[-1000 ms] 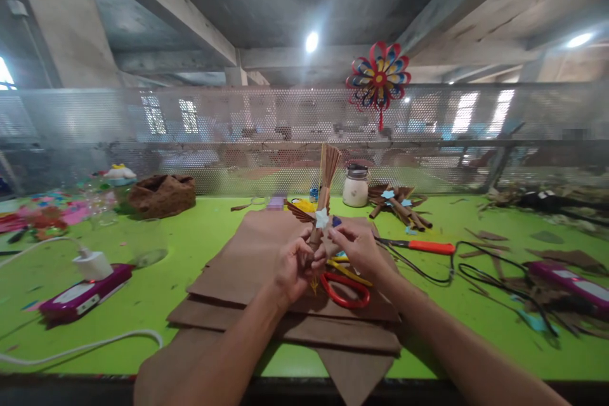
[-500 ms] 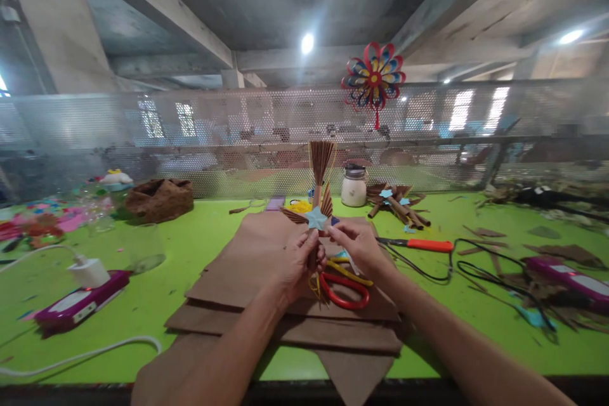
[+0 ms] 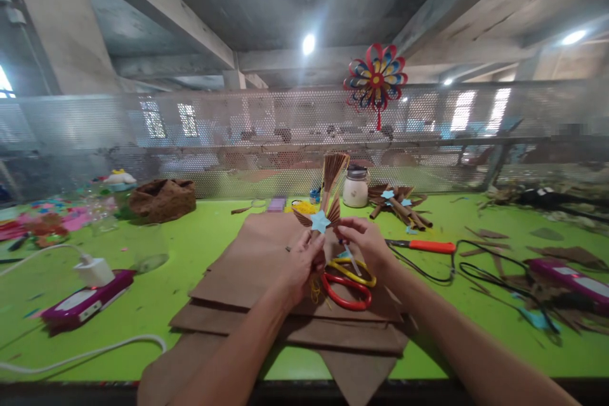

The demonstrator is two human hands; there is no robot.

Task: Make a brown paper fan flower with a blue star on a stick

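Brown paper sheets (image 3: 257,247) lie stacked across the middle of the desk (image 3: 214,361), with scissors (image 3: 349,306) on top of them, red and yellow loops below the hands at the lower centre. The right hand (image 3: 362,240) hangs partly over the yellow loop, and a narrow pale strip (image 3: 353,260) slants between the two. Just behind, at the upper right of the hands, stand a lidded jar (image 3: 356,191) and a bundle of brown rolls (image 3: 404,210) with blue stars. An orange-handled tool (image 3: 432,247) reaches towards the right wrist from mid-right, near a looping black cable (image 3: 441,280). Purple power strips (image 3: 88,304) sit at the far left and far right; a clear cup (image 3: 151,254) and a brown pouch (image 3: 162,200) fill the left side.

The brown pleated figure (image 3: 327,196) is at the centre, held upright with a slight lean; the left hand (image 3: 303,263) has its grip closed around the lower stem, beneath the light-blue star (image 3: 320,222). The right fingers are bunched; whether they pinch anything I cannot tell.

Half a second ago the figure's top stood straight; now it tips rightward. The right fingertips have drawn off from the star, and more of the yellow loop shows.
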